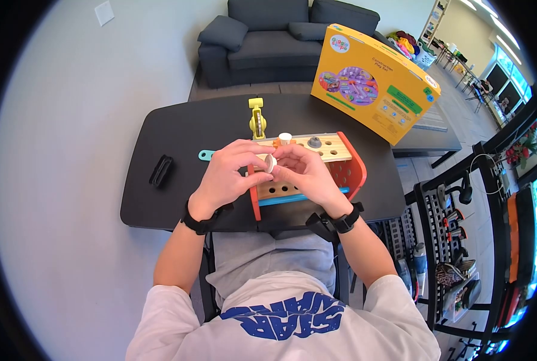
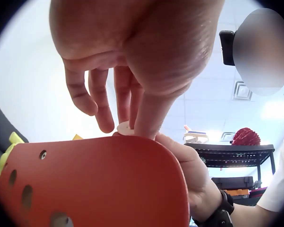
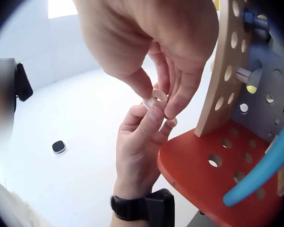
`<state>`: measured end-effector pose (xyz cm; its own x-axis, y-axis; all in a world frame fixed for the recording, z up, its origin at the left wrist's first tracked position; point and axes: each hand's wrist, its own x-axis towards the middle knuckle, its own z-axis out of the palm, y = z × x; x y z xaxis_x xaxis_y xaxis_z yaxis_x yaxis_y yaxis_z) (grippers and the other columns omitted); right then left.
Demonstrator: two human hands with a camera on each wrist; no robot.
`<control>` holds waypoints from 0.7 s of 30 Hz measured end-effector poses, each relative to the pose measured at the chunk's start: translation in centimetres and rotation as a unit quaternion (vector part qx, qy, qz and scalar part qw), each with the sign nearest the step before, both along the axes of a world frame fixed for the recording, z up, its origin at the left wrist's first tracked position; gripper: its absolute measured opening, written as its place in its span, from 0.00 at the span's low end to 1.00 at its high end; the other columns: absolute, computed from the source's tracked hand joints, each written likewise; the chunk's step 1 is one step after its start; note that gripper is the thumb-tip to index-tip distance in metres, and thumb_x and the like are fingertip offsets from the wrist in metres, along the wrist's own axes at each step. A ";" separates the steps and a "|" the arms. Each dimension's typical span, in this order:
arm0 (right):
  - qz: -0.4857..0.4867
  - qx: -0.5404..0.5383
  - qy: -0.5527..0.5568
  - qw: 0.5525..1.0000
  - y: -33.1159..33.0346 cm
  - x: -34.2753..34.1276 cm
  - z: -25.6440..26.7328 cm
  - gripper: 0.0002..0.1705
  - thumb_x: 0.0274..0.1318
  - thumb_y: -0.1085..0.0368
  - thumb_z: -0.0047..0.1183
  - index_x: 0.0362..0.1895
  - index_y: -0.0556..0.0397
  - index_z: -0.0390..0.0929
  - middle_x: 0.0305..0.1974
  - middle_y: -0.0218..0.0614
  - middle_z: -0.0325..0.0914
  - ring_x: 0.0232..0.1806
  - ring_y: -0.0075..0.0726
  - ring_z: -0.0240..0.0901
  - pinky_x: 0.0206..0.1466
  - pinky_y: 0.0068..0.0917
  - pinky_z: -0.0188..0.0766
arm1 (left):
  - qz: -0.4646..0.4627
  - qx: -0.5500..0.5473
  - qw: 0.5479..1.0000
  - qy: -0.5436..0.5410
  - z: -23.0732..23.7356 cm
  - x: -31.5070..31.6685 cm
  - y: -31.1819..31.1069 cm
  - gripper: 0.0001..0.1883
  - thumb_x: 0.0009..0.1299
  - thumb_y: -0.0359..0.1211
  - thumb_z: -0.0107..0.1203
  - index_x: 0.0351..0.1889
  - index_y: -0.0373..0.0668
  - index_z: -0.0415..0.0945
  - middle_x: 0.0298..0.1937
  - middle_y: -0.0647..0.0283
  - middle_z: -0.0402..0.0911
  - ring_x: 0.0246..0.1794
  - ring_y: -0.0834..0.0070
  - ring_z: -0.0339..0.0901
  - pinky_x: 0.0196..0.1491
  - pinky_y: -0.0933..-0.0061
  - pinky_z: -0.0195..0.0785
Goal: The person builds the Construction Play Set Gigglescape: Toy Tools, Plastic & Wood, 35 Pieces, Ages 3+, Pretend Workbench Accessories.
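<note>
Both hands meet above the front of a toy workbench with a wooden top (image 1: 334, 146) and red side panels (image 1: 355, 168). The left hand (image 1: 225, 175) pinches a small round white piece (image 1: 270, 163) between thumb and fingers. From the other side the right hand (image 1: 310, 175) holds the same piece at its edge. In the right wrist view the piece (image 3: 158, 98) looks like a ring with a hole, between the fingertips of both hands. The left wrist view shows the pale disc (image 2: 126, 128) at the left hand's fingertips, behind the red panel (image 2: 99, 179).
On the bench top are a white peg (image 1: 285, 138) and a grey piece (image 1: 314, 142). Behind it stands a yellow-green toy (image 1: 257, 119); a teal piece (image 1: 206, 155) and a black object (image 1: 161, 171) lie to the left. A yellow box (image 1: 373, 81) stands at the back right.
</note>
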<state>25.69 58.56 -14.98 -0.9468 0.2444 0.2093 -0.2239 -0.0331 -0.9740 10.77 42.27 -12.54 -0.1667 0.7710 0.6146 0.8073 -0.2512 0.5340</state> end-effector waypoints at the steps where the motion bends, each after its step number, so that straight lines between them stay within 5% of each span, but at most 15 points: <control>1: -0.009 0.001 0.013 1.000 -0.1 0.2 -0.1 0.12 0.68 0.70 0.60 0.52 0.59 0.77 0.44 0.31 0.82 0.46 0.23 0.81 0.53 0.26 0.79 | -0.006 -0.002 1.000 0.012 0.1 0.0 -0.2 0.10 0.58 0.28 0.73 0.37 0.40 0.85 0.51 0.57 0.89 0.52 0.63 0.84 0.54 0.67 0.78; 5: 0.003 0.051 0.004 0.999 0.2 1.1 -1.9 0.12 0.64 0.72 0.61 0.51 0.58 0.77 0.42 0.33 0.82 0.44 0.27 0.82 0.51 0.28 0.79 | 0.030 0.014 0.997 -0.063 -0.8 -0.7 -0.9 0.08 0.62 0.29 0.70 0.39 0.39 0.85 0.50 0.58 0.89 0.51 0.66 0.84 0.54 0.69 0.76; 8: 0.006 0.338 -0.003 0.941 0.2 1.8 -2.7 0.10 0.60 0.75 0.60 0.46 0.58 0.78 0.41 0.45 0.82 0.40 0.43 0.83 0.46 0.35 0.80 | 0.152 -0.021 0.972 -0.176 -1.8 -1.5 -1.1 0.10 0.71 0.34 0.64 0.44 0.37 0.85 0.45 0.58 0.89 0.41 0.73 0.85 0.47 0.73 0.75; 11: -0.031 0.360 -0.040 0.931 0.3 1.4 -4.2 0.09 0.59 0.77 0.59 0.44 0.60 0.78 0.39 0.49 0.83 0.41 0.50 0.83 0.46 0.40 0.79 | 0.217 -0.121 0.938 -0.240 -5.2 -3.0 -0.8 0.10 0.75 0.33 0.61 0.47 0.37 0.85 0.44 0.61 0.88 0.42 0.77 0.82 0.45 0.74 0.75; 14: -0.052 0.349 -0.094 0.931 1.3 0.3 -5.7 0.09 0.57 0.78 0.57 0.43 0.60 0.77 0.38 0.52 0.83 0.43 0.56 0.83 0.47 0.44 0.78 | 0.212 -0.151 0.937 -0.232 -9.1 -3.9 -0.7 0.13 0.75 0.33 0.60 0.52 0.36 0.82 0.46 0.59 0.88 0.45 0.72 0.83 0.49 0.71 0.75; 16: -0.050 0.372 -0.119 0.919 1.7 -0.5 -6.0 0.09 0.59 0.76 0.57 0.44 0.59 0.77 0.38 0.50 0.83 0.43 0.53 0.83 0.47 0.41 0.78 | 0.195 -0.205 0.921 -0.268 -10.6 -4.2 -0.4 0.15 0.74 0.32 0.59 0.56 0.35 0.79 0.50 0.55 0.87 0.51 0.64 0.84 0.55 0.66 0.76; 21: -0.040 0.403 -0.169 0.899 1.6 -2.7 -7.4 0.08 0.60 0.73 0.57 0.43 0.60 0.77 0.38 0.47 0.83 0.43 0.51 0.83 0.49 0.40 0.78 | 0.171 -0.247 0.912 -0.280 -11.4 -3.5 0.1 0.12 0.75 0.29 0.56 0.53 0.33 0.79 0.46 0.56 0.87 0.45 0.69 0.85 0.50 0.68 0.77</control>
<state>22.97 60.20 -22.33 -0.9757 0.2126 0.0534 0.1184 0.7160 -0.6880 7.27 42.42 -23.90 -0.6307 0.7745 -0.0493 0.3592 0.3477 0.8661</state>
